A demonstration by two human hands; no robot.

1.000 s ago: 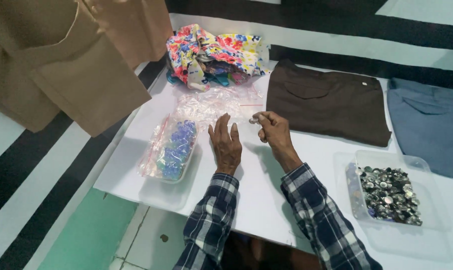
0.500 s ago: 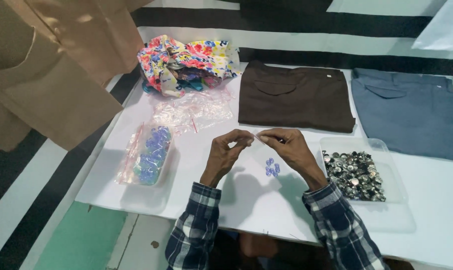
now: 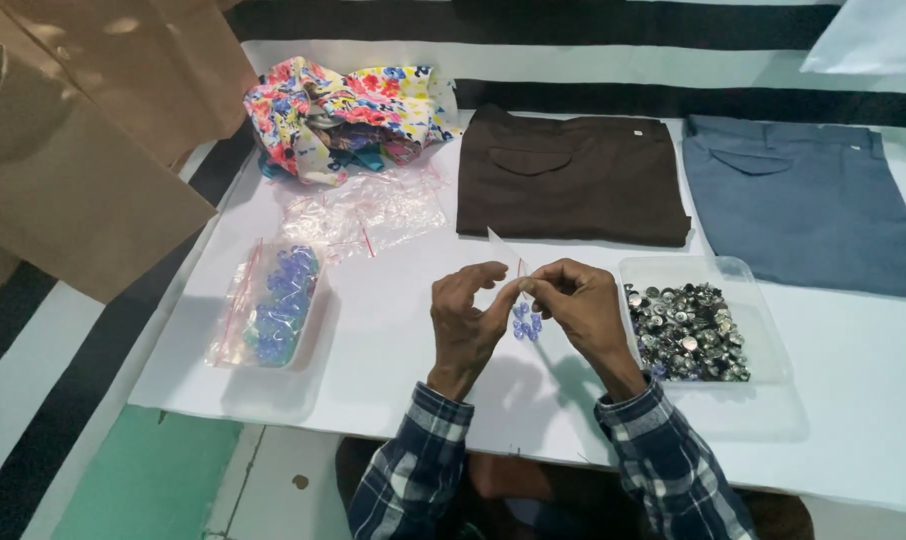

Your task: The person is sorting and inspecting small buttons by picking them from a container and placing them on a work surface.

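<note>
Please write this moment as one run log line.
left hand + right hand: pinch small clear bag of blue buttons | above white table | metal buttons tray at right

Likely tailoring workshop, folded trousers (image 3: 571, 178), button tray (image 3: 689, 330)

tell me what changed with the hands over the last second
Both hands left the heap of clear bags and came together nearer the body; the left hand and right hand now pinch a small clear bag of blue buttons. The trousers and button trays stayed put.

Left hand (image 3: 468, 320) and right hand (image 3: 578, 305) pinching small clear bag (image 3: 521, 300) of blue buttons (image 3: 526, 322), above white table (image 3: 393, 330)
</note>
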